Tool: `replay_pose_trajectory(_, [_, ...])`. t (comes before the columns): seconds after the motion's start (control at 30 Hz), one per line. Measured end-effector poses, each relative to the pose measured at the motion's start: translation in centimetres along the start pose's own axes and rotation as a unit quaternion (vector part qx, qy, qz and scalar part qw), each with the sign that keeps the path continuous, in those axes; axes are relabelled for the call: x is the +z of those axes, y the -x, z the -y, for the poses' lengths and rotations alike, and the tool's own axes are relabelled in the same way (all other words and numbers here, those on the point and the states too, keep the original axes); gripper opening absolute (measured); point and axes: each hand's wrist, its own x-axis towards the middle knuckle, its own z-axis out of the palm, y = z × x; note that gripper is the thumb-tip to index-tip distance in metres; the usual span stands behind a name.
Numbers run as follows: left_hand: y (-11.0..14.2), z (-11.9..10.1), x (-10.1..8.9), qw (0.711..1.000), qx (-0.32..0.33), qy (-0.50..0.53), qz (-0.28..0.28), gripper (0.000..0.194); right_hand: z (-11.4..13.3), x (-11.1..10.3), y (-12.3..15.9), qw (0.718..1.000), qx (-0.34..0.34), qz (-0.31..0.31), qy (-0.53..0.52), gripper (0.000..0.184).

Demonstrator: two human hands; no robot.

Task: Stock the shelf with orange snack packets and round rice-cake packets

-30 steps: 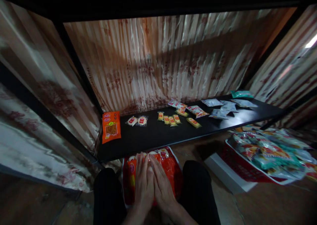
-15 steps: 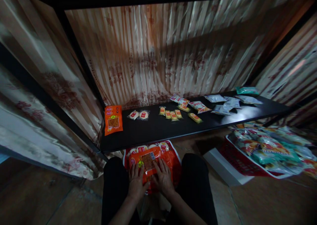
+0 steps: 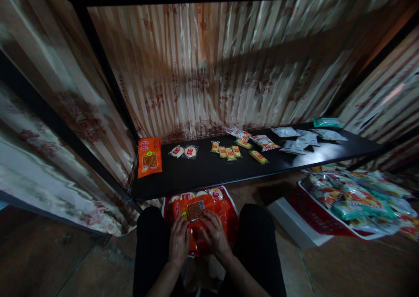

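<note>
Between two dark-clad knees, the left hand (image 3: 179, 241) and right hand (image 3: 216, 237) rest at the near side of an orange packet (image 3: 190, 210), the left fingers bent and close together, the right fingers slightly apart; whether either set pinches the film cannot be told. The packet lies just beyond and partly under the fingers, its brown printed panel facing up, over other orange-red packets in a red basket (image 3: 236, 227) with a white rim. Past the fingertips, along the basket's far side, sit round white packets (image 3: 215, 194). Farther ahead of the fingers stretches a low black shelf (image 3: 193, 175). On it, ahead and to the left of the fingers, lies another orange pack (image 3: 149, 158), and to its right two round white snacks (image 3: 190, 151) side by side. Ahead and to the right come small yellow packets (image 3: 230, 153), red-and-white bags (image 3: 263, 142), silvery bags (image 3: 285, 132) and a green bag (image 3: 327, 122). Well to the right of the fingers, a white box (image 3: 298, 223) stands beside a second red basket (image 3: 309, 212) heaped with bagged goods (image 3: 358, 196).
</note>
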Motion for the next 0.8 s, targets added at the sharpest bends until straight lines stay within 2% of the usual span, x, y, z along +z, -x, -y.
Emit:
replay_pose_trajectory(0.1, [-0.3, 0.1, -0.1, 0.997, -0.023, 0.032, -0.067, 0.027, 1.1, -1.1, -0.6, 0.999, -0.008, 0.023, -0.033, 0.026])
replay_pose_trajectory(0.2, [-0.6, -0.1, -0.2, 0.992, -0.047, 0.079, -0.090, 0.027, 1.7, -2.2, -1.1, 0.999, 0.002, 0.014, -0.034, 0.024])
replay_pose_trajectory(0.27, [-0.6, -0.3, -0.3, 0.983, -0.081, 0.122, -0.113, 0.036, 2.0, -2.8, -1.4, 1.000, 0.002, 0.009, -0.017, 0.025])
replay_pose_trajectory(0.4, [-0.7, -0.5, -0.6, 0.945, -0.201, 0.206, -0.158, 0.057, 2.9, -3.7, -1.8, 0.999, -0.027, 0.024, 0.010, 0.024])
replay_pose_trajectory(0.47, [-0.8, -0.4, -0.7, 0.926, -0.248, 0.239, -0.155, 0.064, 3.5, -3.9, -1.7, 0.998, -0.039, 0.033, 0.022, 0.023])
replay_pose_trajectory(0.6, [-1.0, 0.0, -0.8, 0.875, -0.350, 0.316, -0.110, 0.080, 5.1, -3.6, -1.5, 0.997, -0.058, 0.047, 0.024, 0.021])
replay_pose_trajectory(0.7, [-0.9, 0.0, -1.0, 0.863, -0.357, 0.341, -0.110, 0.078, 6.0, -3.0, -1.5, 0.997, -0.062, 0.051, 0.010, 0.021])
replay_pose_trajectory(0.8, [-0.4, -0.1, -1.3, 0.870, -0.332, 0.349, -0.101, 0.059, 6.5, -2.2, -1.6, 0.996, -0.071, 0.047, -0.013, 0.021])
